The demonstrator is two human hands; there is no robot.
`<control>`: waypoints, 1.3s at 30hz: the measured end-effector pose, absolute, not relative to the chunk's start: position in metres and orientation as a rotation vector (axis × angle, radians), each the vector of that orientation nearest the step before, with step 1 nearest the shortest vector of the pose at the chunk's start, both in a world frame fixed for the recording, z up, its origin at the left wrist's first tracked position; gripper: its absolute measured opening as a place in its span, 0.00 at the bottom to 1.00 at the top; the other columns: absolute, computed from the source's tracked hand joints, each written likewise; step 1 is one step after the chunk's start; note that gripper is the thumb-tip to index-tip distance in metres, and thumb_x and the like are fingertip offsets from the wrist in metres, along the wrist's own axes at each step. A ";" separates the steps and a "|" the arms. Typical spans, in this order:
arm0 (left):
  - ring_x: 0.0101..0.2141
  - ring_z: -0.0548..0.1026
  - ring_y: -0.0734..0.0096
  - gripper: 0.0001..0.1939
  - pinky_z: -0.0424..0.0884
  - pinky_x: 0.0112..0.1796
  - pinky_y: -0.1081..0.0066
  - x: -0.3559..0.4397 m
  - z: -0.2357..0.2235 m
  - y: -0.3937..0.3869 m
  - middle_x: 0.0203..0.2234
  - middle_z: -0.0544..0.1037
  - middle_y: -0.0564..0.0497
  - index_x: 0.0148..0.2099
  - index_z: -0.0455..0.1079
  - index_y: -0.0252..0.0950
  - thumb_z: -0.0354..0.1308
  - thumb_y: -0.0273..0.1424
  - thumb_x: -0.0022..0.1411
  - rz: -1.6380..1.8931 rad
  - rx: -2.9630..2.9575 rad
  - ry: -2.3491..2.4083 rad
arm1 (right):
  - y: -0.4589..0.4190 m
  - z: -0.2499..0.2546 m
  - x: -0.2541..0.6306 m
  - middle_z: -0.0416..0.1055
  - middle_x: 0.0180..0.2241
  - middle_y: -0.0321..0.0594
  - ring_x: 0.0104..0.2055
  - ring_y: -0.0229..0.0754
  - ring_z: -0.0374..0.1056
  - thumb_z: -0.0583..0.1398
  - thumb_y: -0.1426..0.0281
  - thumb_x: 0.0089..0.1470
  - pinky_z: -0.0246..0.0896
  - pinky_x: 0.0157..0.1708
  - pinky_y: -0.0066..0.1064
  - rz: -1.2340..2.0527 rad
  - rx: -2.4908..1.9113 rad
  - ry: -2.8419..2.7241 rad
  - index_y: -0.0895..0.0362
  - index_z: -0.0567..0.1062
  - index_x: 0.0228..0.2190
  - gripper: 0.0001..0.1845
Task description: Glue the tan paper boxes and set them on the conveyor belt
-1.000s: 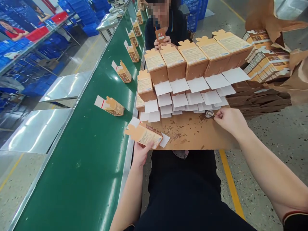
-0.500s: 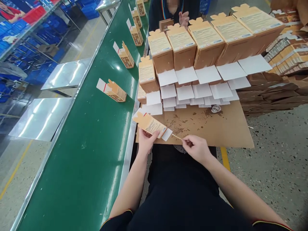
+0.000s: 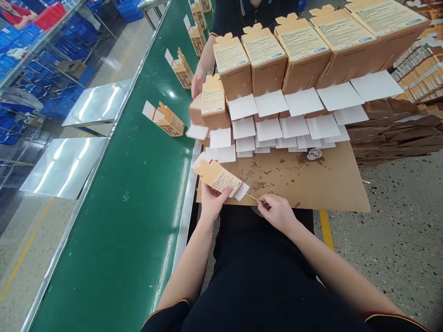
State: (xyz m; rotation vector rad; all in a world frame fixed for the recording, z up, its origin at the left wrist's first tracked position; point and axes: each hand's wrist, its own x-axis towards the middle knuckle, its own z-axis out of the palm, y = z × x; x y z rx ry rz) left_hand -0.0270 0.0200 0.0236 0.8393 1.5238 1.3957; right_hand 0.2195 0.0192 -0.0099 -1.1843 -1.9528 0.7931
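Note:
My left hand (image 3: pixel 212 201) is closed around a tan printed carton (image 3: pixel 221 177), tilted over the near left corner of the cardboard sheet. One end of it has notched tan flaps, and a white flap (image 3: pixel 242 191) sticks out at the other end. Between the fingertips of my right hand (image 3: pixel 275 210) is a thin wooden stick (image 3: pixel 251 196), its tip at that white flap. Whether the tip touches the flap I cannot tell. A small clear round object (image 3: pixel 314 154) lies on the stained cardboard (image 3: pixel 332 184).
Stacked cartons (image 3: pixel 266 55) with white flaps hanging out rise beyond the cardboard. On the left runs a green conveyor belt (image 3: pixel 138 207) carrying upright cartons (image 3: pixel 168 121). A co-worker's hand (image 3: pixel 198 83) is by a carton (image 3: pixel 196 110) at the stack's left edge. Flat carton bundles (image 3: pixel 420 69) lie right.
My right hand has come left from beside the clear round object, bringing the stick to the carton's white flap. The co-worker's arm has reached down to the stack's left side.

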 end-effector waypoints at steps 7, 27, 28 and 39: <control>0.59 0.82 0.44 0.41 0.78 0.60 0.48 -0.012 0.017 0.006 0.55 0.81 0.39 0.59 0.69 0.41 0.85 0.41 0.48 1.378 1.014 1.696 | 0.025 0.004 0.237 0.78 0.26 0.37 0.26 0.41 0.74 0.62 0.68 0.67 0.74 0.30 0.33 0.830 -1.302 -1.719 0.51 0.79 0.30 0.11; 0.52 0.84 0.44 0.39 0.81 0.52 0.53 0.010 0.000 0.001 0.48 0.82 0.42 0.54 0.66 0.45 0.83 0.38 0.47 1.247 1.186 1.971 | 0.016 0.020 0.256 0.78 0.24 0.35 0.23 0.40 0.73 0.65 0.65 0.65 0.74 0.27 0.31 0.787 -1.332 -1.591 0.51 0.80 0.28 0.12; 0.52 0.84 0.44 0.39 0.81 0.52 0.53 0.007 0.000 0.002 0.49 0.81 0.42 0.55 0.66 0.45 0.84 0.38 0.46 1.266 1.186 1.965 | 0.016 0.020 0.258 0.78 0.24 0.35 0.23 0.40 0.73 0.65 0.65 0.65 0.74 0.27 0.31 0.775 -1.332 -1.596 0.51 0.81 0.28 0.12; 0.54 0.83 0.53 0.44 0.81 0.58 0.48 -0.182 0.029 0.031 0.57 0.76 0.42 0.54 0.56 0.44 0.82 0.31 0.44 1.811 0.810 2.284 | 0.033 0.028 0.275 0.77 0.21 0.36 0.21 0.42 0.74 0.67 0.53 0.66 0.73 0.25 0.33 0.714 -1.427 -1.607 0.51 0.83 0.29 0.18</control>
